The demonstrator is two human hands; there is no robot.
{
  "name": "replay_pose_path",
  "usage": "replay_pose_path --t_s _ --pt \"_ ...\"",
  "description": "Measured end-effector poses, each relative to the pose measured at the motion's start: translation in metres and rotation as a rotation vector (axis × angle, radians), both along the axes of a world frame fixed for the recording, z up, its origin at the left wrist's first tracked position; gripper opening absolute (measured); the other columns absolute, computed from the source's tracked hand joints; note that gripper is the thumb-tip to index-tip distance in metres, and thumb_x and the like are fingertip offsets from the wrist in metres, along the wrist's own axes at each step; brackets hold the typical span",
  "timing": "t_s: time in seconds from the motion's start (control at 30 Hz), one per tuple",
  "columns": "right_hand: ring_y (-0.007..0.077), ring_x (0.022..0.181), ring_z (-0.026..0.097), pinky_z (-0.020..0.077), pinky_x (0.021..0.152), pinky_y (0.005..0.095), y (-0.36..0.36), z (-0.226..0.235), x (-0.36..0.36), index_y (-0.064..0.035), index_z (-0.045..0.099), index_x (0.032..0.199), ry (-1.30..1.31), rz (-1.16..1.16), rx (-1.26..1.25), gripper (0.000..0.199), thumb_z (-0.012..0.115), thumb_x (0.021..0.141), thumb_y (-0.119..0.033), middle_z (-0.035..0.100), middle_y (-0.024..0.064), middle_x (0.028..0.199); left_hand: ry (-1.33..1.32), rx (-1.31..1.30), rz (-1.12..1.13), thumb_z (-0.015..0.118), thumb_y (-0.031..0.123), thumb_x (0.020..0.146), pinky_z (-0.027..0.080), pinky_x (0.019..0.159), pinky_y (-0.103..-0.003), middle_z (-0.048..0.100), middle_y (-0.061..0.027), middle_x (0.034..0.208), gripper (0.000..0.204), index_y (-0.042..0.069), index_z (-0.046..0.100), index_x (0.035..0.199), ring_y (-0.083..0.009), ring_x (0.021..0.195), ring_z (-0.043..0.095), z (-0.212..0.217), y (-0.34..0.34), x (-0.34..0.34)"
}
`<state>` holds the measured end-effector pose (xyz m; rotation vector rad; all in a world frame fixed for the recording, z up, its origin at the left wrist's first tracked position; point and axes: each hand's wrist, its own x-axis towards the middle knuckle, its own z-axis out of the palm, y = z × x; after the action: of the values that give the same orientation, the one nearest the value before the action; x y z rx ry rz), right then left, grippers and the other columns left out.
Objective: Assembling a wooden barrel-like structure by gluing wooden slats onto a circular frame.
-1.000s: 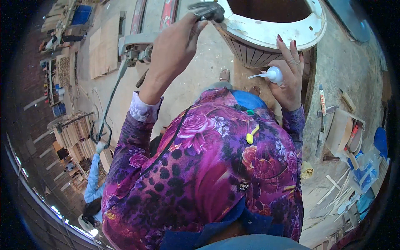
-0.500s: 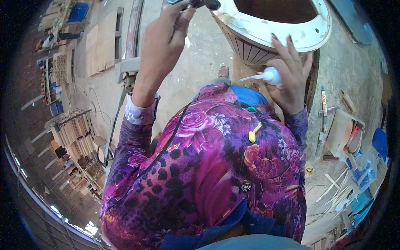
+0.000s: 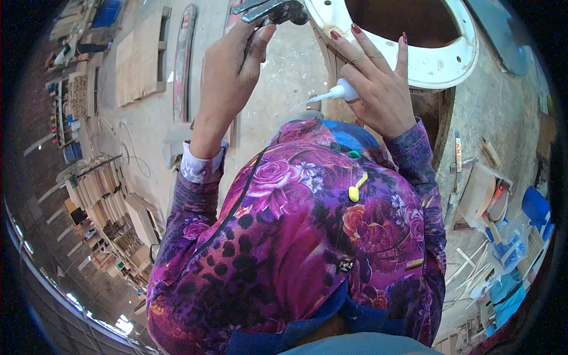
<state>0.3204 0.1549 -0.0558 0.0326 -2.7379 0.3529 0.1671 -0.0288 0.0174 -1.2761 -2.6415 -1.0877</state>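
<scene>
My left hand (image 3: pixel 236 65) is closed around a dark claw hammer (image 3: pixel 287 12), whose metal head shows above the thumb at the top edge; most of its handle is out of sight. Tucked in the palm of my right hand (image 3: pixel 378 83) is a small white squeeze bottle (image 3: pixel 345 90) with a long thin nozzle pointing left. Several fingers of that hand stretch forward and rest on or just over the white rim (image 3: pixel 414 66) of a large round wooden piece with slatted sides. A pale, rough patch (image 3: pixel 332 29) marks the rim by the fingertips.
On the floor at right lie a wooden board with tools (image 3: pixel 482 189), thin wood strips (image 3: pixel 467 266) and a clear plastic bag (image 3: pixel 509 245). A flat wooden panel (image 3: pixel 141 62) and stacked timber (image 3: pixel 97 192) are at left. A dark round-edged panel (image 3: pixel 503 41) stands at far right.
My right hand has shifted left and forward along the rim, taking the bottle with it. The hammer head now shows more fully. My view has swung slightly.
</scene>
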Motion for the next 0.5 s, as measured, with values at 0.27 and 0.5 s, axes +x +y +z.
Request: replay_pose_path --t_s 0.27,0.5 --pt "0.0168 0.145 0.026 0.0012 0.112 0.0708 0.004 0.001 -0.003 -0.0163 0.061 0.095 -0.009 0.013 -0.008 0.037 0.079 0.063 -0.021 0.036 -0.0045 0.154 -0.069 -0.044 -0.045 0.056 0.029 0.099 0.044 0.056 -0.031 0.061 -0.008 0.065 0.031 0.002 0.064 0.11 -0.0187 0.06 0.059 0.0 0.012 0.004" --pt "0.0183 0.143 0.032 0.0034 0.115 0.0681 0.006 0.001 -0.001 -0.0148 0.06 0.092 0.009 0.035 -0.06 0.022 0.073 0.078 -0.025 0.042 -0.0051 0.149 -0.031 -0.035 -0.064 0.056 0.028 0.098 0.045 0.055 -0.038 0.062 -0.0095 0.063 0.026 0.007 0.064 0.108 -0.026 0.058 0.062 0.002 0.011 -0.002"
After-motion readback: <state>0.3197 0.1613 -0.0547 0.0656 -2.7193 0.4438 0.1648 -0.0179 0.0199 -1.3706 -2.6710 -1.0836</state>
